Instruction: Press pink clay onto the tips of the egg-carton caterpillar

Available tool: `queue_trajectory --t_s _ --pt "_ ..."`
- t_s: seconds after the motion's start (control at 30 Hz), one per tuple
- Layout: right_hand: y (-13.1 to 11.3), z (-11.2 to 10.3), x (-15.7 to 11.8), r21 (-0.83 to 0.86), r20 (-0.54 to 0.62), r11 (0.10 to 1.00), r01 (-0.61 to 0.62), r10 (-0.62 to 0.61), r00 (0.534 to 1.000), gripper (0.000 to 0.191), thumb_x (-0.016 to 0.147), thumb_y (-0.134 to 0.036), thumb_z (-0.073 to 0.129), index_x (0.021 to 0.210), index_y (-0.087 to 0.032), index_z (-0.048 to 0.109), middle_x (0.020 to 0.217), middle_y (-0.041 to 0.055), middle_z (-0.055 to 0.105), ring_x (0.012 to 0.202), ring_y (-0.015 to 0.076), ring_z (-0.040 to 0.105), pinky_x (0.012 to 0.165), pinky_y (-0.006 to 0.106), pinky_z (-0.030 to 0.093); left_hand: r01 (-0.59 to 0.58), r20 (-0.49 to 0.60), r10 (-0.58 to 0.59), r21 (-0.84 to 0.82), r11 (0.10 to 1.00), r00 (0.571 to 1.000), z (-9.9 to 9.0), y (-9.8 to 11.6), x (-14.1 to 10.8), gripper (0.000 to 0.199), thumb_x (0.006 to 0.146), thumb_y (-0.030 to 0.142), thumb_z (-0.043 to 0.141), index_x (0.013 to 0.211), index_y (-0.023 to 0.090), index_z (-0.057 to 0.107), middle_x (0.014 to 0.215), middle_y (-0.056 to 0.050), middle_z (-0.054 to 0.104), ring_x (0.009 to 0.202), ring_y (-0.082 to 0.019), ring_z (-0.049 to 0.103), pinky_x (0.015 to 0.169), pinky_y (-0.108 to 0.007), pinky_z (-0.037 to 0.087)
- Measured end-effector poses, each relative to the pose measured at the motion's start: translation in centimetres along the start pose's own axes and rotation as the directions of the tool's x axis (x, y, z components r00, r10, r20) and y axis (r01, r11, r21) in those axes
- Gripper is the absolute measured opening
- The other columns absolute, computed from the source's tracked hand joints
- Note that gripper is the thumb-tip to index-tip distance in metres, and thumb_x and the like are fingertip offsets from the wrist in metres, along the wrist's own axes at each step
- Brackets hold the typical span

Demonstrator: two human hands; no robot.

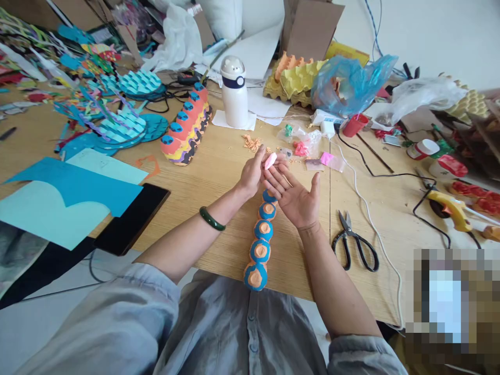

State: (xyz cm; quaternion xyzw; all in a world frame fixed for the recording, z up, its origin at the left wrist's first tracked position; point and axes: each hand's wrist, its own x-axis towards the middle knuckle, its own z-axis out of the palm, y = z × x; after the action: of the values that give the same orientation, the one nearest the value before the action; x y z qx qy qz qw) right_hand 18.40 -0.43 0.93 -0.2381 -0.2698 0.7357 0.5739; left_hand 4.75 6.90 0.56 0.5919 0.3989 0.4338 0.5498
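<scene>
A small pale pink lump of soft modelling clay rests on the fingers of my left hand, which is turned palm up with the thumb beside the lump. My right hand lies open, palm up, its fingertips crossing in front of the left fingers near the lump. Beneath both hands stands a row of egg-carton cups, orange with blue rings and orange centres, running toward my body. Its far end is hidden by my right hand.
Black-handled scissors lie right of my forearm. A phone and blue paper sheets are at left. Behind are a painted carton strip, a white bottle and pink clay in plastic. A yellow glue gun and cables lie right.
</scene>
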Motion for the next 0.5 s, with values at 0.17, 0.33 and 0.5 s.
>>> queue_trajectory --t_s 0.17,0.33,0.5 --pt "0.3 -0.3 0.2 -0.038 -0.030 0.999 -0.027 0.026 0.999 0.083 0.096 -0.085 0.029 0.121 -0.021 0.075 0.136 0.0125 0.077 0.138 0.0305 0.066 0.125 0.060 0.044 -0.110 -0.066 0.111 0.022 0.994 0.992 -0.9 -0.3 -0.9 0.064 0.108 0.064 0.034 0.134 0.016 0.068 0.130 -0.016 0.078 0.126 -0.024 0.074 0.111 -0.039 0.058" --pt "0.2 -0.2 0.3 -0.105 -0.151 0.993 0.049 -0.065 0.986 0.071 0.101 -0.078 0.029 0.122 -0.027 0.074 0.150 0.0063 0.068 0.149 0.0255 0.056 0.123 0.052 0.048 -0.253 -0.046 0.264 0.162 0.954 0.964 0.0 -1.4 -2.8 0.059 0.108 0.056 0.038 0.150 0.018 0.055 0.162 -0.017 0.056 0.154 -0.025 0.051 0.126 -0.045 0.046" --pt "2.1 3.1 -1.0 -0.239 -0.115 0.966 0.098 -0.129 0.985 0.066 0.100 -0.078 0.031 0.130 -0.033 0.069 0.149 0.0032 0.067 0.157 0.0251 0.046 0.124 0.056 0.046 -0.168 -0.014 0.185 0.351 0.921 0.983 1.7 -0.8 -1.3 0.068 0.107 0.061 0.041 0.166 0.027 0.034 0.181 -0.007 0.021 0.170 -0.028 0.011 0.137 -0.050 0.027"
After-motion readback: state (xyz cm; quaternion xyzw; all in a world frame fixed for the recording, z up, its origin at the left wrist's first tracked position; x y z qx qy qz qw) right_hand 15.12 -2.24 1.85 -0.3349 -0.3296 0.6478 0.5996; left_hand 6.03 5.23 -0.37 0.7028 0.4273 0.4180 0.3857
